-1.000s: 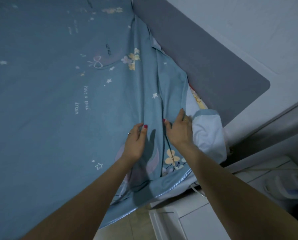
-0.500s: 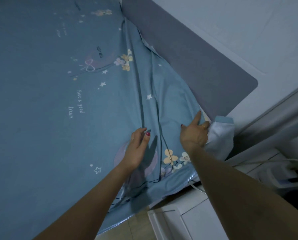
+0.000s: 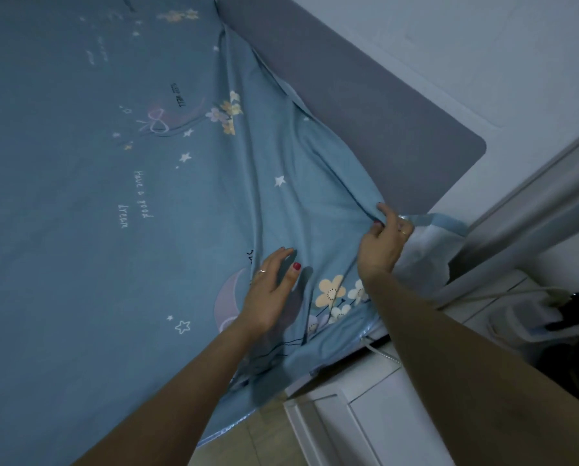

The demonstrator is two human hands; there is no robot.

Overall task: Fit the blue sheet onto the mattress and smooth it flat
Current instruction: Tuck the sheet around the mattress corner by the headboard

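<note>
Pulling the sheet's corner toward the headboard

Compared with a moment ago, my right hand [image 3: 384,242] has moved up the blue sheet [image 3: 79,230], now pinching a fold beside the grey padded headboard [image 3: 365,129], and the bunched creases have spread out. My left hand [image 3: 269,290] lies flat, fingers relaxed, on the soft printed cotton. One white nightstand [image 3: 365,422] stands beside the bed.

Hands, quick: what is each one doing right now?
Left hand: open, fingers laid flat on the blue sheet.
Right hand: closed, pinching a fold of the sheet beside the headboard.
</note>
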